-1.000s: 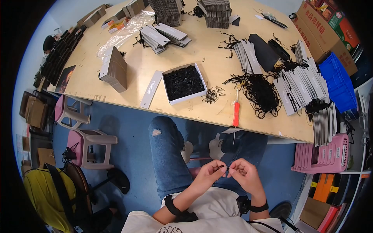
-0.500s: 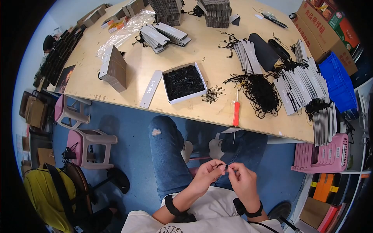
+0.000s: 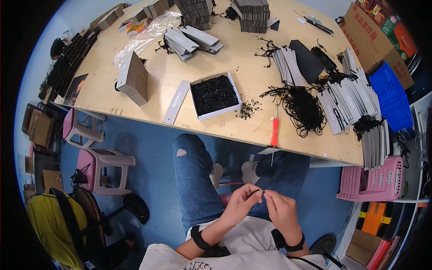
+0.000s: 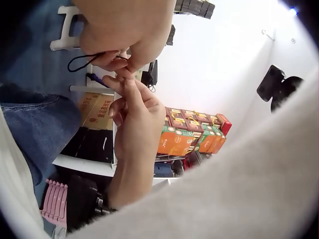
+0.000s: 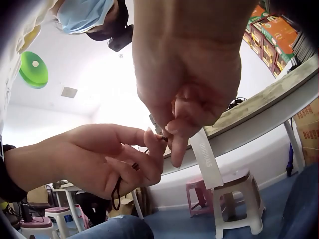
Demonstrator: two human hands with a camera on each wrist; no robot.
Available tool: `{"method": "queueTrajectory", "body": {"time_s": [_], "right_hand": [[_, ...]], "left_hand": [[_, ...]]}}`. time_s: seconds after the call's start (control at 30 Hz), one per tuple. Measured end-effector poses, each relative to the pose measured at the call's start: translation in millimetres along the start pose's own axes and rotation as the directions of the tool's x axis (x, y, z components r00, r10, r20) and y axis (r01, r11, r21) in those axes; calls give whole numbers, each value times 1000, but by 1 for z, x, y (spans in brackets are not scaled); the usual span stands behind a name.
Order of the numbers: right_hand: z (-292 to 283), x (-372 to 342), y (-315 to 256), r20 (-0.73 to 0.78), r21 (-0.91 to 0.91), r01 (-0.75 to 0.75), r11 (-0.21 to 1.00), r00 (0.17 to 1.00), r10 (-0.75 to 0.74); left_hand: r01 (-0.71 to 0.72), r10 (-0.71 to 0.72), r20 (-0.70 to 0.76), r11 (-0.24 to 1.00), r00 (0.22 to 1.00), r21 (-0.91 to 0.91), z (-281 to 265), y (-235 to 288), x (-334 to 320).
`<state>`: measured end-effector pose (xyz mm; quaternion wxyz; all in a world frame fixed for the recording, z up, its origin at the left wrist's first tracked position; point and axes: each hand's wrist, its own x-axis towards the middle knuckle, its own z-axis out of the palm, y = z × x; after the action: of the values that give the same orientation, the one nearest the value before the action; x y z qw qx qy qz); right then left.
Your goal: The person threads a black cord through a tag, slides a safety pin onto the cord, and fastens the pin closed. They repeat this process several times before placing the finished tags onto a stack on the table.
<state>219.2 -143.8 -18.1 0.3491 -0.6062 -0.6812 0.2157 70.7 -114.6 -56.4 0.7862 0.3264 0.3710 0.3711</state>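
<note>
Over the lap, my left hand point(image 3: 238, 208) and right hand point(image 3: 283, 212) meet fingertip to fingertip. A thin black cord point(image 4: 82, 63) runs through the left hand's curled fingers, its loop hanging free below them in the right wrist view. Thumb and forefinger of the left hand pinch the cord near a small dark bit, perhaps a knot point(image 5: 165, 139). The right hand's thumb and forefinger pinch that same spot from the other side. Much of the cord is hidden behind the fingers.
On the table point(image 3: 157, 112) are a white box point(image 3: 218, 116) of black clips, loose clips point(image 3: 246, 109), a red-handled tool point(image 3: 275, 132), a grey ORIGINALS tag point(image 3: 176, 102), a heap of black cords point(image 3: 303, 110) and stacked tags point(image 3: 375, 143). Stools point(image 3: 110, 166) stand left.
The right hand has turned at the wrist, its fingers bringing the cord's end closer against the left fingertips. The left hand has hardly moved, and the things on the table lie as before.
</note>
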Motion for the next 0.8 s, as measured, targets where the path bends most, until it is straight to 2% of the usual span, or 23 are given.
{"method": "queueTrajectory", "body": {"time_s": [0.27, 0.37, 0.43, 0.47, 0.53, 0.57, 0.63, 0.67, 0.73, 0.77, 0.8], "right_hand": [[3, 5, -4, -5, -178, 71, 982, 997, -73], [3, 5, 2, 36, -207, 105, 973, 994, -99], [3, 4, 8, 79, -236, 147, 961, 988, -132], [2, 4, 11, 78, -235, 147, 961, 988, -132], [-2, 6, 16, 101, -41, 84, 996, 992, -80], [-6, 7, 17, 100, -42, 84, 996, 992, -80], [-18, 10, 18, 311, 109, -107, 988, 948, 69], [-21, 11, 22, 309, 106, -109, 988, 948, 71], [-23, 11, 32, 465, 298, -244, 923, 881, 83], [-25, 12, 36, 463, 297, -242, 924, 883, 83], [-26, 12, 39, 555, 365, -371, 854, 823, 120]], "left_hand": [[1, -2, -44, 1000, 999, -24, 3, -1, 0], [25, -24, -42, 999, 999, 28, -2, 1, 1], [38, -34, -23, 980, 999, 196, -7, 4, 2], [38, -34, -22, 980, 999, 197, -10, 6, 2], [50, -72, 62, 950, 995, 309, -15, 8, 3], [50, -72, 62, 950, 995, 309, -17, 8, 4], [65, -136, 183, 935, 974, 348, -21, 9, 5], [65, -137, 187, 935, 973, 348, -21, 12, 5], [53, -174, 269, 913, 947, 405, -20, 19, 4], [50, -173, 273, 913, 946, 406, -20, 20, 5], [59, -186, 297, 919, 937, 390, -19, 19, 4]]}}
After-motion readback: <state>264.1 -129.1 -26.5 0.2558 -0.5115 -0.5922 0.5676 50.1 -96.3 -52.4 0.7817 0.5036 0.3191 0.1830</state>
